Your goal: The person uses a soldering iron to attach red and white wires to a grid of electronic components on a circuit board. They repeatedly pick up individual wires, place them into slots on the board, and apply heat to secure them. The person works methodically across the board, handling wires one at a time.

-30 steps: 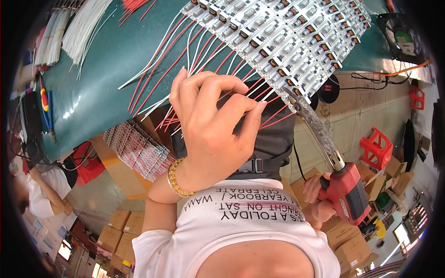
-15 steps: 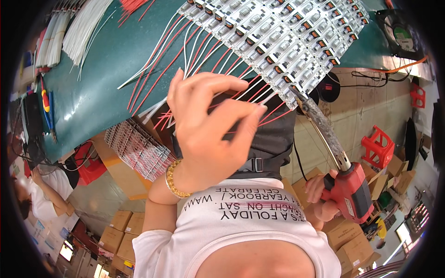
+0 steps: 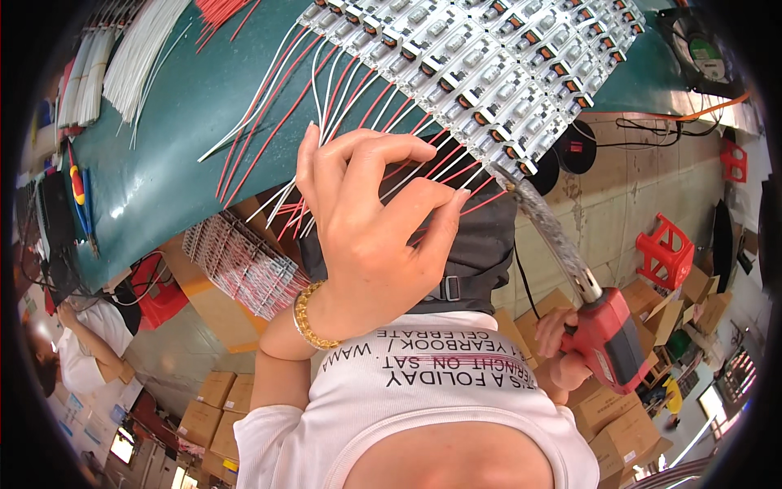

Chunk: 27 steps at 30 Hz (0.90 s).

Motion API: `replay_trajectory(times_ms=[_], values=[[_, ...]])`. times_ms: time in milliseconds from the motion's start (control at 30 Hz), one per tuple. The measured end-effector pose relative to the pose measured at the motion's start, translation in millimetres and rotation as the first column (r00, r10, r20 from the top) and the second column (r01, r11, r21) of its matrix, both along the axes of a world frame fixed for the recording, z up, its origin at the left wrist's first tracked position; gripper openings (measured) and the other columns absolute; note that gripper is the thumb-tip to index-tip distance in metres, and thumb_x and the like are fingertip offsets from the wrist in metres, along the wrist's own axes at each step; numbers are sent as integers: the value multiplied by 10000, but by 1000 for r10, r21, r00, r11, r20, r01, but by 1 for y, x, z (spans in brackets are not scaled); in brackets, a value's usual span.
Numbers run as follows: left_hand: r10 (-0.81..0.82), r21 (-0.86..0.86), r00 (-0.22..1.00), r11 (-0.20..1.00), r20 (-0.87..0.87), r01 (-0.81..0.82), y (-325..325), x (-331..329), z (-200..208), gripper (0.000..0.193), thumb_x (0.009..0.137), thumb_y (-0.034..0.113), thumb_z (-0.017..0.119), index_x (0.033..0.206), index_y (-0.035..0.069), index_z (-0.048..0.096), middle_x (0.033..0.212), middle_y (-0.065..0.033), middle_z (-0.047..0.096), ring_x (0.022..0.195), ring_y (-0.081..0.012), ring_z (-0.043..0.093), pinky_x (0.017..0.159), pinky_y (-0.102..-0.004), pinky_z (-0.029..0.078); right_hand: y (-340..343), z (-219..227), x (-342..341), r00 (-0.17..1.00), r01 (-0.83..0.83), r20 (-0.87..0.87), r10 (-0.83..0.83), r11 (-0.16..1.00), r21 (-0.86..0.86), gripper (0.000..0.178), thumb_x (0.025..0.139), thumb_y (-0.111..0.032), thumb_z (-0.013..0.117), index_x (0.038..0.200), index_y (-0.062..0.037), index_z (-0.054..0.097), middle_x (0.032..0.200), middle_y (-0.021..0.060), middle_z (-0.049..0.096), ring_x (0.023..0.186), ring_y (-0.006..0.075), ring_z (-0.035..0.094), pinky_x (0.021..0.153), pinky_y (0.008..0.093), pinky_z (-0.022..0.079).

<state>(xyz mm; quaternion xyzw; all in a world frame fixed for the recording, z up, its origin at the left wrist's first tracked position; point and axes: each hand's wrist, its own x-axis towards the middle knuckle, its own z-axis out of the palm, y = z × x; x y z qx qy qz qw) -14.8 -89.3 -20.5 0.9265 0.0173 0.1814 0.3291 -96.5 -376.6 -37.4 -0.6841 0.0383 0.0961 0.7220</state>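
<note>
My left hand (image 3: pixel 375 224) is closed in a pinch, thumb and forefinger together on a white wire (image 3: pixel 466 179) near the panel's front edge. That panel (image 3: pixel 497 73) is a sheet of joined white LED modules, with red and white wires running from its near edge. My right hand (image 3: pixel 562 346) grips the handle of a red and black soldering gun (image 3: pixel 615 342). Its long metal barrel slants up to the left, and the tip is at the wire ends by the panel's near corner. Whether the tip touches a solder pad is too small to tell.
Bundles of white wires (image 3: pixel 134 61) and red wires (image 3: pixel 218 10) lie on the green worktop (image 3: pixel 195 106). A fan (image 3: pixel 702 53) stands at the far right. Red stools (image 3: pixel 666 253) and cardboard boxes (image 3: pixel 627 432) are on the floor. Another person (image 3: pixel 90 342) sits at left.
The soldering gun's tip has moved left and slightly down along the panel's near edge. My left hand stays in nearly the same place, still pinching.
</note>
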Motion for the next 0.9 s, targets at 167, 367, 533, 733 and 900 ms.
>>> replay_trajectory(times_ms=[167, 367, 533, 733, 900], values=[[2, 2, 1000, 1000, 1, -2, -1, 0, 0, 105, 632, 71, 744, 685, 104, 659, 952, -36, 587, 951, -243, 520, 988, -501, 256, 28, 19, 22, 989, -99, 108, 97, 995, 17, 762, 792, -582, 572, 1224, 21, 399, 510, -29, 443, 420, 110, 438, 458, 267, 386], [-6, -6, 1000, 1000, 6, 6, 0, 1, 0, 107, 633, 69, 744, 689, 100, 657, 936, -40, 590, 940, -239, 527, 991, -505, 258, 38, 23, 35, 979, -175, 113, 171, 984, 23, 814, 790, -592, 565, 1278, 27, 362, 497, -30, 435, 412, 105, 429, 461, 265, 385], [9, -9, 1000, 1000, 16, -9, 3, -1, -1, 130, 649, 54, 736, 744, 78, 650, 930, -47, 593, 927, -236, 533, 977, -496, 296, 26, 3, 35, 925, -280, 288, 248, 957, 75, 825, 787, -598, 563, 1286, 25, 355, 494, -31, 433, 409, 108, 427, 463, 264, 382], [21, 48, 993, 998, 116, -27, 4, 3, -14, 161, 649, 77, 719, 773, 74, 615, 899, -38, 559, 889, -252, 504, 929, -507, 329, 38, 21, 31, 977, -193, 95, 191, 981, 16, 780, 791, -593, 565, 1246, 16, 387, 519, -25, 443, 426, 113, 436, 468, 271, 381], [16, 83, 997, 996, 69, -22, 5, 3, -9, 138, 669, 62, 721, 764, 77, 622, 890, -42, 547, 862, -235, 513, 935, -475, 337, 39, 25, 31, 982, -185, 27, 187, 981, -52, 712, 795, -572, 580, 1193, -3, 424, 525, -22, 449, 443, 116, 448, 470, 273, 382]])
